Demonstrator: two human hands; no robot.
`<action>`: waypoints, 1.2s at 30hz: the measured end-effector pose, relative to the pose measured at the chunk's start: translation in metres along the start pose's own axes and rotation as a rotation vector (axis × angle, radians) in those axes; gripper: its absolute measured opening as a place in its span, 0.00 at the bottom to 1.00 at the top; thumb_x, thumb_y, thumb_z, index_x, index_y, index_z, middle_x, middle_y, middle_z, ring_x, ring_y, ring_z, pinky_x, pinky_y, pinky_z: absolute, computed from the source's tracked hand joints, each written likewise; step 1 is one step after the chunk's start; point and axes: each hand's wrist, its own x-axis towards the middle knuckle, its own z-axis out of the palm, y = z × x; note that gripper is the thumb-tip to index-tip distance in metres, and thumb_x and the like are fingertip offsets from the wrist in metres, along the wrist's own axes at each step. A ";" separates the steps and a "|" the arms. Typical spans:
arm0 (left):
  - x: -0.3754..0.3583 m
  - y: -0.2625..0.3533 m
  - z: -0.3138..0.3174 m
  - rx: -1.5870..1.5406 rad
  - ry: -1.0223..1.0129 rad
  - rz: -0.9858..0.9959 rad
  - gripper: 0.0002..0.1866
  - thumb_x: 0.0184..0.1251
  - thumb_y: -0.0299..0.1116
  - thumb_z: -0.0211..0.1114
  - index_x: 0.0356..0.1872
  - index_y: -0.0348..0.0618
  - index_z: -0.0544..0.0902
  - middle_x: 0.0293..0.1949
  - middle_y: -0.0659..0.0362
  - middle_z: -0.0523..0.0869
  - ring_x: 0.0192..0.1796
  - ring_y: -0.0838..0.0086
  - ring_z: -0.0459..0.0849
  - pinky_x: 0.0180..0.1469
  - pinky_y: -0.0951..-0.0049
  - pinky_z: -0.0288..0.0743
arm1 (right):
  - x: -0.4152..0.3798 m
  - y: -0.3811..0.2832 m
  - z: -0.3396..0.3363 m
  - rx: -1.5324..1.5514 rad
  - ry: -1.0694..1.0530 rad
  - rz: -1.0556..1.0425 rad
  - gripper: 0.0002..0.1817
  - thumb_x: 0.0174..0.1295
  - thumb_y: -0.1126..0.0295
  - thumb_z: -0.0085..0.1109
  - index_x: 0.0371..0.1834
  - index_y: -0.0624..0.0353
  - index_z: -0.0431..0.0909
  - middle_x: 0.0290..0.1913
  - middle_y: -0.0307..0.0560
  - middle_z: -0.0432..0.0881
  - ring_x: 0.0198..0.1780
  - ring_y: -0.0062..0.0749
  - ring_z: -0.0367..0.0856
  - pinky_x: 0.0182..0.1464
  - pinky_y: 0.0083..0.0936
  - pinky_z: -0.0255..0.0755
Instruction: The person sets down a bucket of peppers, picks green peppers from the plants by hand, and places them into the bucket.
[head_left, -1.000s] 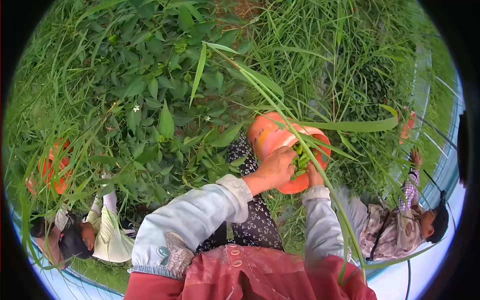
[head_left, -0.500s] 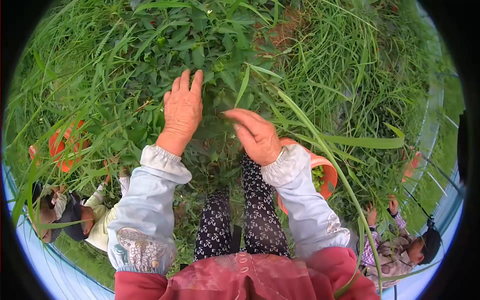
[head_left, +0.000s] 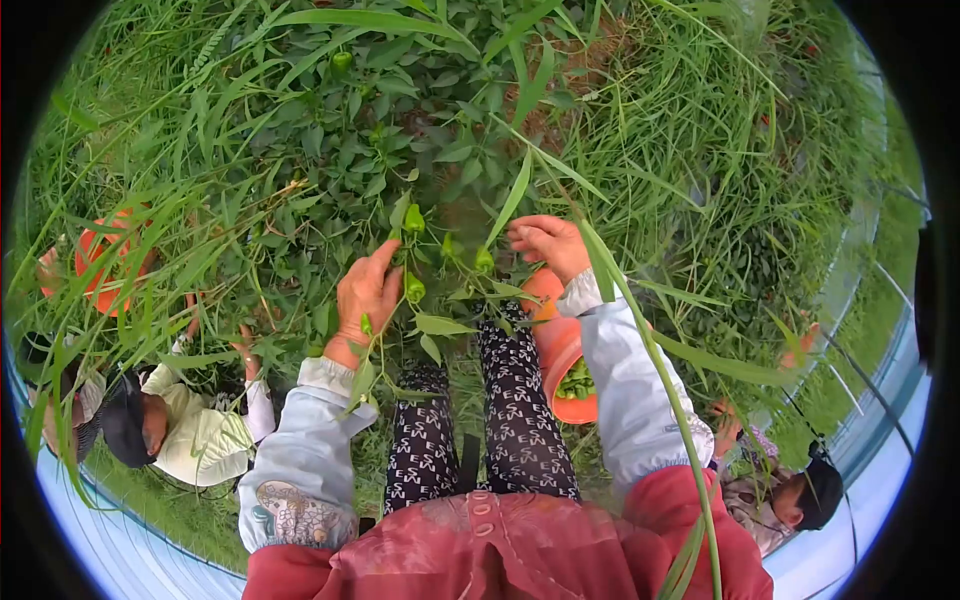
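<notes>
My left hand (head_left: 366, 298) is closed at a leafy pepper branch (head_left: 408, 250), thumb and forefinger at its stem. Green peppers hang around it: one pepper (head_left: 414, 288) beside the thumb, another pepper (head_left: 414, 218) above the fingertips. Over to the right, my right hand (head_left: 552, 246) has its fingers bent and pressed together; whether anything small is between them is hidden. A green pepper (head_left: 484, 259) hangs just left of its fingertips, apart from them. Below that hand, an orange bucket (head_left: 562, 350) leans by my leg with green peppers (head_left: 577, 381) inside.
A long grass stalk (head_left: 650, 350) crosses in front of my right forearm. Tall grass (head_left: 690, 150) grows among the pepper plants. At left, a person in a pale top (head_left: 205, 440) is near another orange bucket (head_left: 100, 265). Another person (head_left: 780, 500) is at lower right.
Both hands have come back toward my body, the right also moving outward. The pepper branch now shows its hanging peppers between them. The left fingers have gone from stretched to bent.
</notes>
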 end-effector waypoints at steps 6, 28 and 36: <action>-0.021 -0.007 0.003 -0.092 0.063 0.068 0.22 0.53 0.22 0.62 0.52 0.45 0.74 0.30 0.51 0.80 0.33 0.56 0.79 0.35 0.61 0.72 | -0.008 0.008 0.048 -0.143 -0.155 0.058 0.21 0.58 0.59 0.58 0.48 0.62 0.76 0.40 0.42 0.81 0.40 0.25 0.78 0.39 0.23 0.72; -0.052 -0.011 0.032 -0.070 0.107 0.064 0.22 0.53 0.21 0.59 0.52 0.43 0.73 0.33 0.52 0.79 0.37 0.56 0.78 0.38 0.61 0.72 | -0.099 0.004 0.118 -0.729 -0.136 -0.635 0.20 0.47 0.83 0.53 0.47 0.58 0.70 0.38 0.50 0.75 0.42 0.47 0.74 0.43 0.37 0.70; -0.055 -0.021 0.035 -0.095 0.086 -0.013 0.22 0.55 0.21 0.58 0.53 0.44 0.72 0.37 0.49 0.80 0.41 0.54 0.78 0.42 0.60 0.73 | -0.059 0.012 0.093 -0.453 0.174 -0.263 0.11 0.56 0.76 0.53 0.42 0.64 0.74 0.37 0.49 0.79 0.39 0.34 0.79 0.43 0.25 0.72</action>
